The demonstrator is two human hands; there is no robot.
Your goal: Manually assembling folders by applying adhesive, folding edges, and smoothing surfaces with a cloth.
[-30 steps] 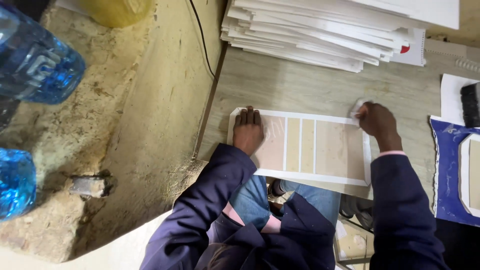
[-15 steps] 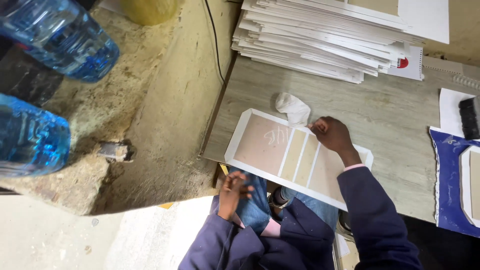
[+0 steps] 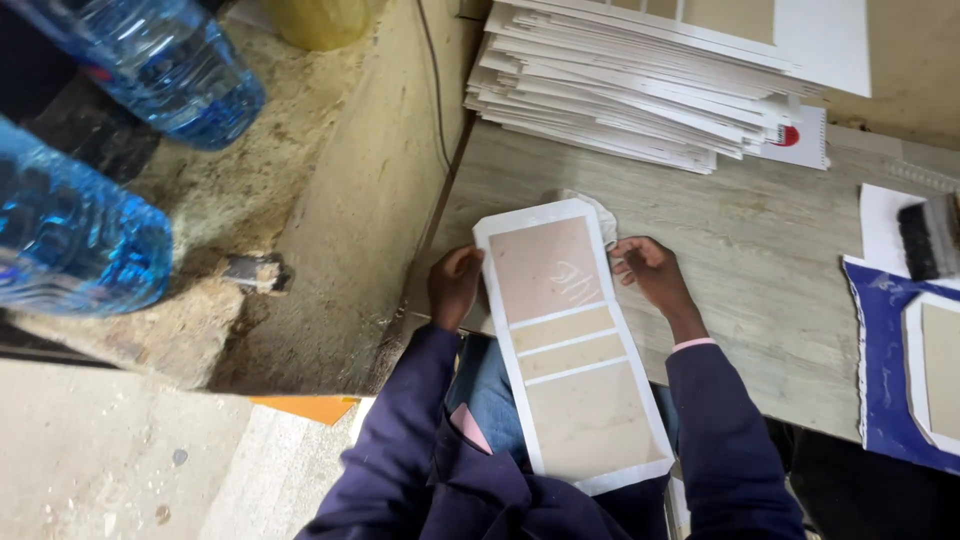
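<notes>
A long white sheet with tan cardboard panels point(image 3: 570, 345) lies lengthwise from the wooden table point(image 3: 760, 260) down over my lap. My left hand point(image 3: 455, 285) grips its left edge near the top. My right hand point(image 3: 648, 268) holds the right edge, fingers curled against it. A crumpled white cloth point(image 3: 600, 208) peeks out from behind the sheet's top right corner, just above my right hand. Both arms wear dark blue sleeves.
A tall stack of similar white sheets point(image 3: 650, 85) sits at the table's far side. A blue sheet with a tan panel point(image 3: 900, 370) and a dark brush point(image 3: 925, 235) lie at the right. Blue water bottles point(image 3: 85, 240) and a rough concrete ledge point(image 3: 330, 200) are at the left.
The sheet has been turned from lying across the table to pointing toward me. My left hand came up from my lap and took its left edge; the cloth is now behind the sheet.
</notes>
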